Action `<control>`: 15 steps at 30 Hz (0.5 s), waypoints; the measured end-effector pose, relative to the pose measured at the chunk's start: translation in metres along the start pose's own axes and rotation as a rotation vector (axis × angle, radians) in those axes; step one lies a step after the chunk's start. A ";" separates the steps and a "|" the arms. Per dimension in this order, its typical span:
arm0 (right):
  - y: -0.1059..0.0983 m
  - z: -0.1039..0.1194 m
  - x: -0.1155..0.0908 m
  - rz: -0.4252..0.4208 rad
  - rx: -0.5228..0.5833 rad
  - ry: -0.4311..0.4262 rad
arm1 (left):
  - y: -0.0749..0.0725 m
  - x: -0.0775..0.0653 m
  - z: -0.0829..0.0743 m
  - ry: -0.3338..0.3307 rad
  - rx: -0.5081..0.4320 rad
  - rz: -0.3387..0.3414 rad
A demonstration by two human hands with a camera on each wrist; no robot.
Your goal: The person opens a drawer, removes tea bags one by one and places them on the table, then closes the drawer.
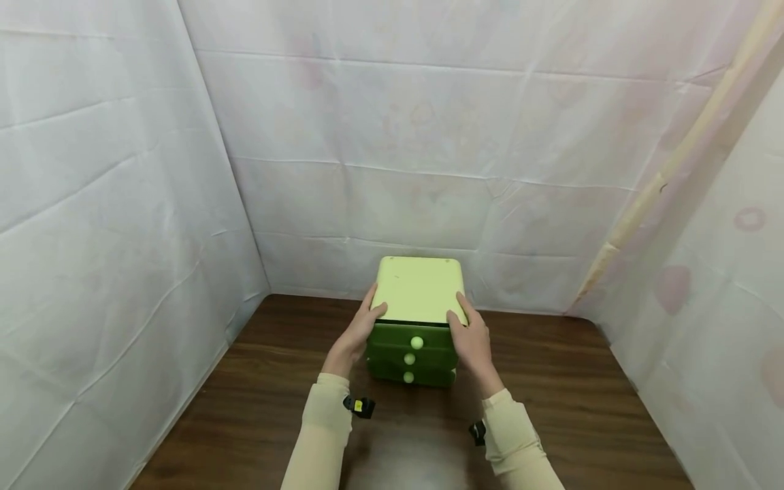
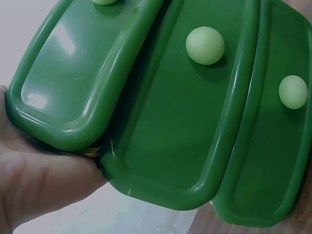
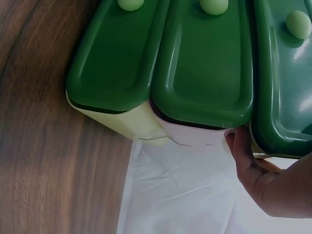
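Note:
A small three-tier drawer box with a pale yellow-green top [image 1: 419, 289], dark green drawer fronts [image 2: 165, 126] and round pale knobs stands on the brown table. My left hand [image 1: 355, 335] grips the top tier at its left side, thumb near the front top edge. On the opposite side my right hand [image 1: 474, 341] holds the same tier, its thumb also by the top edge. In the right wrist view, the right fingers [image 3: 246, 158] curl beneath the top tier, by the seam above the middle drawer [image 3: 209, 73]. The tiers do not line up exactly.
The wood-grain table [image 1: 275, 408] is bordered by white cloth walls [image 1: 398, 136] at the back and both sides. A pale pole [image 1: 667, 170] runs down the right back corner. The box stands near the back wall.

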State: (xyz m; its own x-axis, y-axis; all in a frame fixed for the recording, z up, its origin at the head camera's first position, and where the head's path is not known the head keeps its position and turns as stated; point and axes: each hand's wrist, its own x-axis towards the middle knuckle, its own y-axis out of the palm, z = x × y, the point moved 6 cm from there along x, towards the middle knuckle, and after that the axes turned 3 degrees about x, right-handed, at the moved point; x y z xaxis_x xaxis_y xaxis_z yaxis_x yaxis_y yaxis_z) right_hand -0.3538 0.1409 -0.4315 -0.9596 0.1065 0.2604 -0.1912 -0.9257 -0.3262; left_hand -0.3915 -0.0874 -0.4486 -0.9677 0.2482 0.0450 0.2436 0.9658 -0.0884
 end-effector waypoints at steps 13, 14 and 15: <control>-0.004 0.004 -0.013 -0.015 -0.021 0.029 | 0.010 -0.029 -0.029 0.011 -0.016 0.078; -0.005 0.005 -0.013 -0.016 -0.019 0.034 | 0.011 -0.030 -0.033 0.015 -0.014 0.071; -0.006 0.005 -0.013 -0.018 -0.016 0.039 | 0.012 -0.030 -0.035 0.020 -0.014 0.065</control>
State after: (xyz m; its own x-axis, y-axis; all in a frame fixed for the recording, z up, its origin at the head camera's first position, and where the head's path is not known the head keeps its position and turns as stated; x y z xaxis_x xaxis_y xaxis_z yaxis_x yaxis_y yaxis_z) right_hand -0.3390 0.1428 -0.4284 -0.9633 0.1370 0.2309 -0.2112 -0.9176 -0.3368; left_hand -0.3571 -0.0805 -0.4162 -0.9484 0.3114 0.0593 0.3067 0.9486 -0.0777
